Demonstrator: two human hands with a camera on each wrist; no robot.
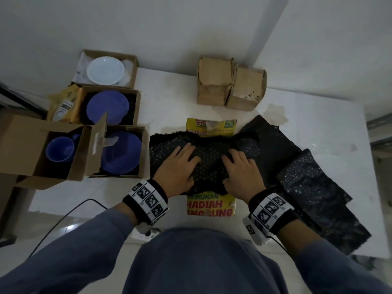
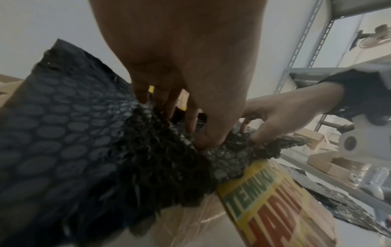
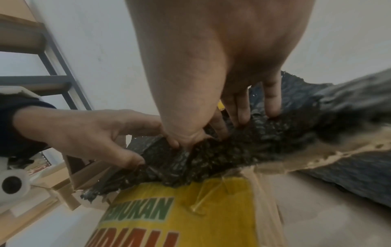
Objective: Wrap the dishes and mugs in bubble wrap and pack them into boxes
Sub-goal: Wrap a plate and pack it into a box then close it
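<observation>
A bundle of black bubble wrap [image 1: 209, 160] lies on a yellow printed cardboard box [image 1: 210, 205] in the middle of the white table [image 1: 169, 98]. My left hand [image 1: 180, 166] and right hand [image 1: 240, 169] arch over the bundle side by side. Fingers are spread on top and thumbs dig into its near edge. In the left wrist view my left thumb and fingertips [image 2: 191, 122] press into the crumpled wrap [image 2: 148, 150]. The right wrist view has my right thumb beside my left hand [image 3: 88, 133] on the wrap [image 3: 232, 150]. Whatever is inside the wrap is hidden.
Open cardboard boxes stand at the left. They hold a white plate [image 1: 105, 70], a blue plate [image 1: 108, 107], a blue dish [image 1: 121, 152] and a blue mug [image 1: 60, 149]. Two closed boxes [image 1: 231, 83] stand at the back. Loose black bubble wrap sheets [image 1: 307, 179] lie at the right.
</observation>
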